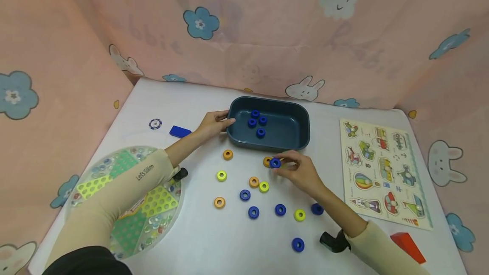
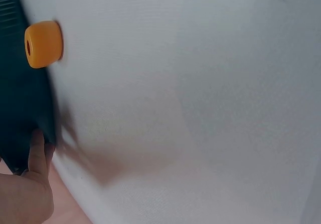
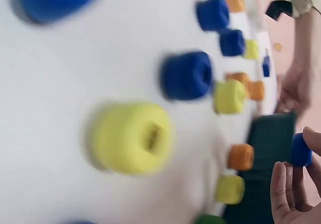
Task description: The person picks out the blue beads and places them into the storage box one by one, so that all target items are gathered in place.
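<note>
My left hand (image 1: pixel 212 125) grips the left end of a dark teal tray (image 1: pixel 302 139), thumb over the rim and fingers along the outer wall. Several blue ring beads (image 1: pixel 260 133) lie inside the tray's left half. In front of the tray, my right hand (image 1: pixel 302 172) pinches a blue ring bead (image 1: pixel 274 163) between thumb and fingertips; the right wrist view also shows this held bead (image 3: pixel 301 150). Just behind it, an orange ring bead (image 1: pixel 266 161) is partly covered. Loose on the table are other blue (image 1: pixel 280 210), yellow (image 1: pixel 299 214) and orange ring beads (image 1: pixel 219 202).
Under the left forearm lies a round patterned board (image 1: pixel 126 241). A blue block (image 1: pixel 179 131) and a poker chip (image 1: pixel 155 124) lie left of the tray. At right are a vehicle picture board (image 1: pixel 386 173) and a red block (image 1: pixel 408 246). Patterned pink cloth (image 1: pixel 252 63) encloses the table.
</note>
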### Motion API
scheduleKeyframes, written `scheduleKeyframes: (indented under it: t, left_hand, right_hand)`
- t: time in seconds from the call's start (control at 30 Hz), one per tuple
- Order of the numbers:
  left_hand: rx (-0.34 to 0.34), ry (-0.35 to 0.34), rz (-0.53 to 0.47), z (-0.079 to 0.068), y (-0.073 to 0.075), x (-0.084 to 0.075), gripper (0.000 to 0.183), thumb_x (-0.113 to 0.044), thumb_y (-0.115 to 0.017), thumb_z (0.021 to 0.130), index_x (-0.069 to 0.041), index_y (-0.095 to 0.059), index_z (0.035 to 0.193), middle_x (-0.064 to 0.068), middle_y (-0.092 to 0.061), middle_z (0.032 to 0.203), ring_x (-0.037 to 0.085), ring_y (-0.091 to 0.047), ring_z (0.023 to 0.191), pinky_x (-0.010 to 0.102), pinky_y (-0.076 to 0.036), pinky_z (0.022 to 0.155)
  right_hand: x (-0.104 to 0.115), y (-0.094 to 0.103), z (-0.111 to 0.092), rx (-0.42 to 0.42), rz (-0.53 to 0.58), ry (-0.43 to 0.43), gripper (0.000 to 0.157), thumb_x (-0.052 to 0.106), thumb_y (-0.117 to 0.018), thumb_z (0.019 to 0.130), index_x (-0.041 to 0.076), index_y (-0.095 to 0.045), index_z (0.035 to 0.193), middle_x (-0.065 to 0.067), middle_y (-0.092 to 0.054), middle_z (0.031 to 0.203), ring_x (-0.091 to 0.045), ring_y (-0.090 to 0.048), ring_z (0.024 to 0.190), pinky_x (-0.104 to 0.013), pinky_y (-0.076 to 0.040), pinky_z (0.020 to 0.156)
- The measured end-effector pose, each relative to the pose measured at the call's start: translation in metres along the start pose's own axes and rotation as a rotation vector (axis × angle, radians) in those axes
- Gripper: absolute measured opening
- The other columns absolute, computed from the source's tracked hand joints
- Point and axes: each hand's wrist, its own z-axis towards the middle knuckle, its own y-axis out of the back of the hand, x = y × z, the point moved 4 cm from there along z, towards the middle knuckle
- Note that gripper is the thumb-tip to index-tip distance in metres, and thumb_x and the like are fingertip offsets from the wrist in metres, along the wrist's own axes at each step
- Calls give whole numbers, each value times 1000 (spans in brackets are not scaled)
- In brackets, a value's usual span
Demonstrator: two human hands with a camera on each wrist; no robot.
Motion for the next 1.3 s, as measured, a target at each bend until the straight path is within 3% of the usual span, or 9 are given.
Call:
scheduleKeyframes:
  t: [0.1,0.27,0.43,0.57,0.83,0.97,1.13,1.3]
  left_hand:
    - [-2,2,4,1,0,0,54,-23,-64,89,-8,-44,138,10,-45,138,20,-56,110,23,-52,79]
    - [-2,17,8,1,-1,0,55,-24,-64,89,-8,-43,138,10,-43,139,21,-56,111,22,-52,79]
    - [-13,23,9,-3,3,2,55,-24,-63,90,-8,-42,139,10,-42,140,21,-56,111,24,-52,81]
    - [-25,22,26,-7,6,3,54,-24,-61,91,-8,-42,139,10,-42,140,23,-56,111,26,-52,81]
    - [4,3,33,-1,0,0,54,-23,-62,91,-8,-42,139,10,-42,140,22,-54,113,24,-52,80]
    - [3,19,37,-1,0,0,54,-24,-61,91,-10,-41,139,9,-42,140,22,-55,112,24,-52,81]
    - [8,31,33,-1,0,0,56,-25,-61,91,-10,-40,140,9,-41,141,22,-57,109,26,-52,82]
    - [15,31,29,1,-2,0,55,-24,-61,91,-10,-41,140,9,-42,140,22,-57,108,26,-52,82]
  right_hand:
    - [14,15,21,-8,5,33,33,6,-74,78,-2,-64,109,-14,-60,104,-31,-55,94,-30,-53,73]
    - [-4,33,74,-62,-47,0,38,17,-75,79,5,-65,113,-9,-59,106,-24,-54,95,-27,-50,71]
    - [-18,34,118,-88,-90,-66,37,16,-76,78,5,-65,112,-9,-62,104,-22,-56,91,-34,-50,74]
    - [-24,30,133,-72,-98,-92,39,20,-77,78,6,-66,112,-8,-63,104,-22,-57,92,-35,-49,78]
    - [-26,44,121,-93,-86,-42,38,20,-74,80,5,-64,114,-11,-62,111,-22,-56,94,-37,-48,83]
    - [-25,52,107,-93,-55,-26,40,21,-72,82,3,-63,116,-13,-63,110,-21,-57,93,-31,-49,80]
    - [-25,64,74,-70,25,-35,38,20,-70,84,2,-61,117,-13,-63,108,-20,-59,91,-23,-50,76]
    - [-30,73,26,-62,82,-35,39,17,-69,85,-2,-60,117,-17,-63,106,-18,-61,87,-27,-54,73]
